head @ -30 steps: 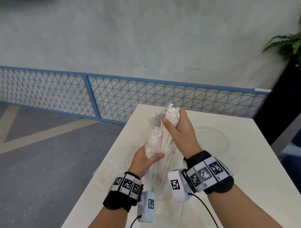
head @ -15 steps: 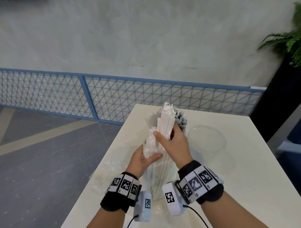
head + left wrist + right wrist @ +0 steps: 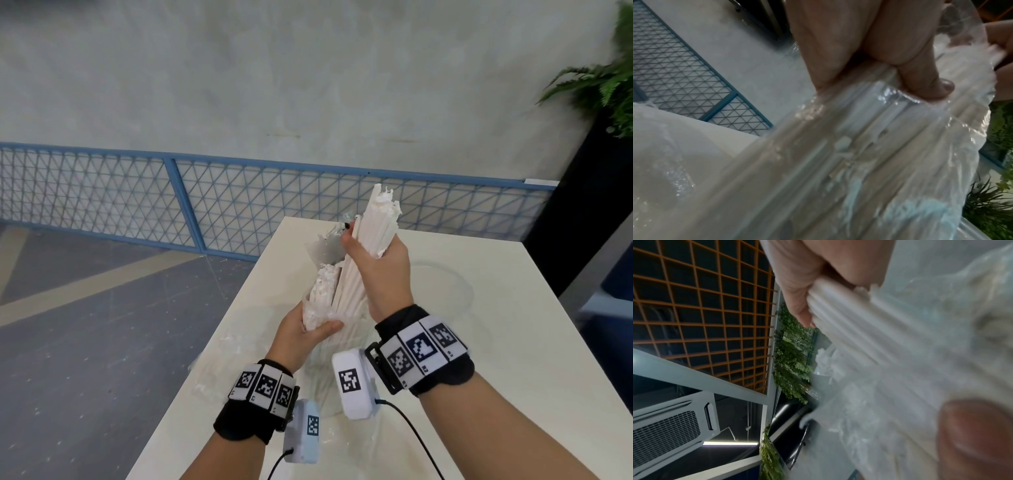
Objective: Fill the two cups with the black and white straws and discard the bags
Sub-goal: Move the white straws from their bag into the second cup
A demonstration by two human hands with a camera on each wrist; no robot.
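The white surface carries the work, and both forearms reach over its near edge. The right hand is raised high, its wrist bent, with the fingers and thumb curled tightly round a bundle of white straws. This bundle stands tilted, its ragged top leaning to the right, above the hand. The left hand is lower and nearer to the body. Its thumb presses on the clear plastic bag and its fingers wrap behind, so it grips the bag with the remaining white straws inside. The lower ends of the raised bundle are still in the mouth of this bag, just beside the left hand. A second crumpled clear bag lies on the surface, to the left of the left wrist. A clear round container stands on the surface behind the right hand; I cannot tell what is in it.
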